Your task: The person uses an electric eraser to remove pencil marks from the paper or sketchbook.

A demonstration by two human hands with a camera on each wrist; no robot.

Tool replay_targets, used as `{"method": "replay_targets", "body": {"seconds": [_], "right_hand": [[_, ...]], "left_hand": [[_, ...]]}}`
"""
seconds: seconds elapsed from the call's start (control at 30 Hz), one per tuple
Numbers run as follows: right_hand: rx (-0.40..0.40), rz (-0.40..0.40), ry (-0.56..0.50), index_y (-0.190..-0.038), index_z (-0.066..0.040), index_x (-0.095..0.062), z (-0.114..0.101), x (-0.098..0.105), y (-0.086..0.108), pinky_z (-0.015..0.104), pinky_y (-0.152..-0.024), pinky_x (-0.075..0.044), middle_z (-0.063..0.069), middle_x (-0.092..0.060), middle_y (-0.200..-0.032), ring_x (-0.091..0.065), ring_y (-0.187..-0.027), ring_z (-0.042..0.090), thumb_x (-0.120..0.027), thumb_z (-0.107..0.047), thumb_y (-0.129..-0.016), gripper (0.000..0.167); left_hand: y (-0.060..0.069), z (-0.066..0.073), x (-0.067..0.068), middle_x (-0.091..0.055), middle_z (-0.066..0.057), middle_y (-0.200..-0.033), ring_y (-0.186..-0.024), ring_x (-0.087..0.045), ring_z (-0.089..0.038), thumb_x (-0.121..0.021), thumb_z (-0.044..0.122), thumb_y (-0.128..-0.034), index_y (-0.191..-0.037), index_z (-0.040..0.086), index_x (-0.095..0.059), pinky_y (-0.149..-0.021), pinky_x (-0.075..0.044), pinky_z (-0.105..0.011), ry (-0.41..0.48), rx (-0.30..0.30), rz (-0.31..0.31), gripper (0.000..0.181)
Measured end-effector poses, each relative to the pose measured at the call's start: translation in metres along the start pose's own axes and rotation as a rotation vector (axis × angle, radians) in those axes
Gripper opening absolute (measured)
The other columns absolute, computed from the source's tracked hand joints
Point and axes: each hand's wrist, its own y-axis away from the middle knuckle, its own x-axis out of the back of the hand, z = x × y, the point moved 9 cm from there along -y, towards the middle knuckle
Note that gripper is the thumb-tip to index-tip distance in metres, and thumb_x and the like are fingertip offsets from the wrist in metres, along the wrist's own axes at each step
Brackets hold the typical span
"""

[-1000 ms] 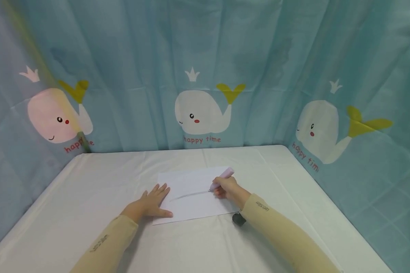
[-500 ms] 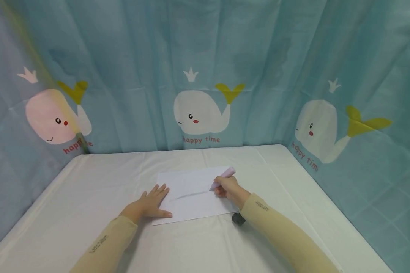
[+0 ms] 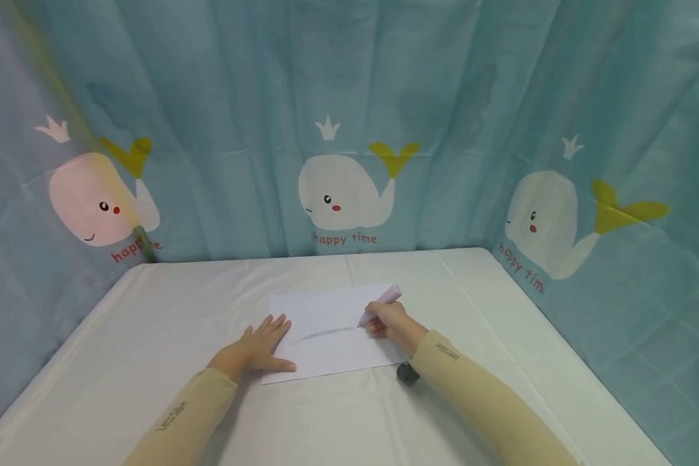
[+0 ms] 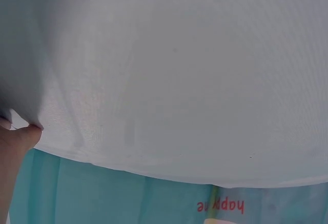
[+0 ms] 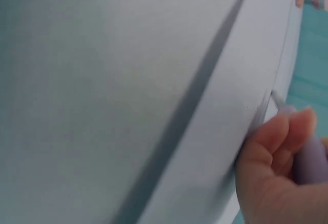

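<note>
A white sheet of paper (image 3: 326, 359) lies on the white table, with a faint grey curved line drawn across its middle. The left hand (image 3: 253, 349) rests flat with spread fingers on the sheet's left edge. At the sheet's right part, the right hand (image 3: 391, 320) grips a light purple marker (image 3: 389, 295), its tip at the right end of the line. In the right wrist view, the right hand (image 5: 279, 167) has its fingers curled round the marker (image 5: 310, 160). Part of the left hand (image 4: 18, 144) shows at the left wrist view's edge.
A dark round object (image 3: 408, 374) lies on the table just below the sheet's lower right corner, partly behind the right sleeve (image 3: 483, 395). Teal curtains (image 3: 239, 129) with whale prints stand round the back and sides of the table (image 3: 122, 343).
</note>
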Motion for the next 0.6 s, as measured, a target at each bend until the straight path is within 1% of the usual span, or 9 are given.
{"method": "replay_targets", "body": {"seconds": [0.1,0.27,0.4,0.5,0.6], "right_hand": [[0.000,0.002,-0.001,-0.106,0.006,-0.054,0.0011,0.0017,-0.0001,0.022,-0.050,-0.049,0.008,-0.058,-0.063,-0.054,-0.047,0.011,-0.062,-0.006,-0.087,0.024],[-0.005,-0.018,0.006,-0.106,0.006,-0.054,0.0012,-0.0006,0.0002,0.022,-0.049,-0.049,0.007,-0.058,-0.062,-0.054,-0.046,0.011,-0.062,-0.007,-0.087,0.024],[-0.010,-0.004,-0.010,-0.103,0.005,-0.053,0.0019,0.0009,0.0002,0.022,-0.049,-0.049,0.008,-0.057,-0.061,-0.053,-0.045,0.011,-0.063,-0.007,-0.087,0.022],[-0.014,-0.003,-0.015,-0.101,0.004,-0.053,0.0018,0.0004,0.0012,0.022,-0.048,-0.049,0.008,-0.057,-0.061,-0.053,-0.045,0.011,-0.063,-0.006,-0.087,0.020],[-0.004,-0.019,0.000,-0.103,0.005,-0.054,0.0007,-0.0022,0.0012,0.022,-0.049,-0.049,0.008,-0.058,-0.063,-0.054,-0.046,0.011,-0.062,-0.007,-0.088,0.021]], "left_hand": [[-0.0001,0.0001,-0.0020,-0.016,-0.024,-0.158,-0.144,-0.008,-0.046,-0.071,0.061,-0.0770,-0.151,-0.002,-0.026,-0.107,-0.007,-0.071,-0.005,-0.001,0.000,0.107],[-0.0004,-0.0003,-0.0023,-0.016,-0.025,-0.158,-0.144,-0.008,-0.046,-0.071,0.061,-0.0771,-0.150,-0.003,-0.026,-0.106,-0.007,-0.071,-0.002,-0.010,0.002,0.107],[-0.0018,0.0004,-0.0024,-0.016,-0.025,-0.158,-0.144,-0.008,-0.047,-0.071,0.062,-0.0768,-0.150,-0.003,-0.026,-0.106,-0.006,-0.072,-0.004,-0.020,0.006,0.108],[-0.0016,0.0008,-0.0027,-0.016,-0.025,-0.158,-0.144,-0.008,-0.047,-0.071,0.062,-0.0764,-0.150,-0.003,-0.027,-0.106,-0.006,-0.071,-0.008,-0.012,0.004,0.108],[-0.0009,0.0001,-0.0030,-0.016,-0.025,-0.158,-0.144,-0.008,-0.046,-0.071,0.062,-0.0763,-0.150,-0.003,-0.027,-0.107,-0.007,-0.071,-0.010,-0.004,0.003,0.108]]}}
